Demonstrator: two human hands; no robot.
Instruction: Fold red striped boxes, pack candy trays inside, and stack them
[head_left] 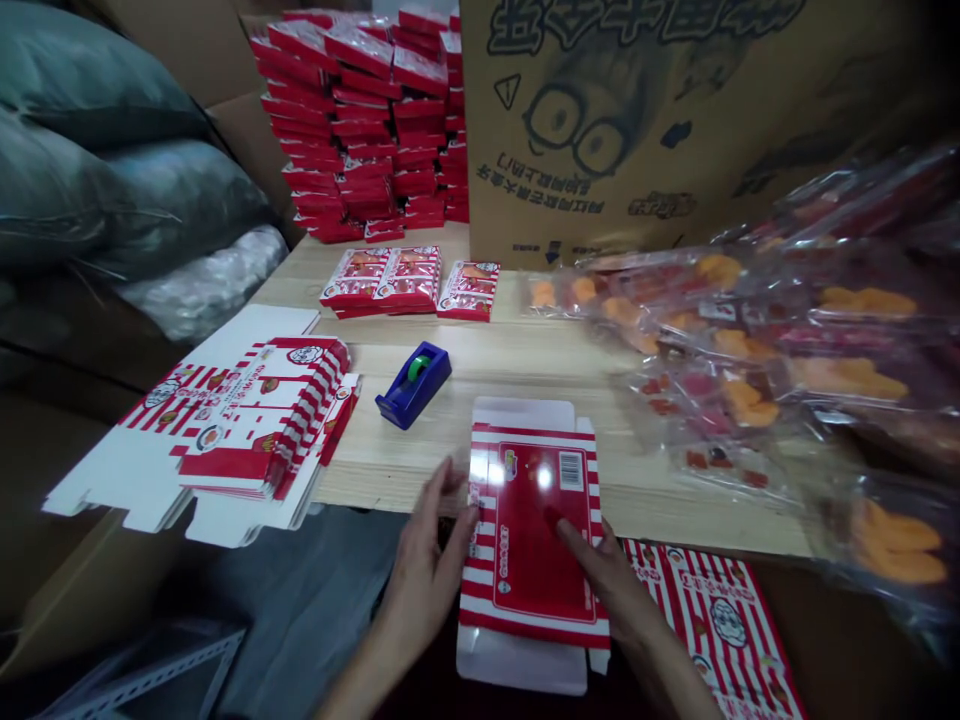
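The head view is showing a flat, printed carton blank [534, 530] lying face down on the near edge of the light wood tabletop [525, 370], with its lower end overhanging toward the person. The left hand [427, 570] is resting against the blank's left edge with its fingers spread, and its grip is open, clamping nothing. The right hand [607, 575] is pressing on the red panel near the lower right with an extended index fingertip [553, 518], and its grip is likewise open.

A stack of striped carton blanks [262, 420] is sitting at the left, overhanging the tabletop edge. A blue tape dispenser [412, 385] is standing between this stack and the hands. Three groups of red packets [390, 285] are lying further back, before a tall pile of red packets [360, 130] and a large printed cardboard box [637, 120]. Clear bags of orange-and-red goods [750, 380] are spreading across the right side, and a further striped blank [720, 630] is lying below the near edge.

Risk: the overhanging blank may tip or crease if hand pressure is uneven. Caution: the overhanging stack may slide if it is bumped.
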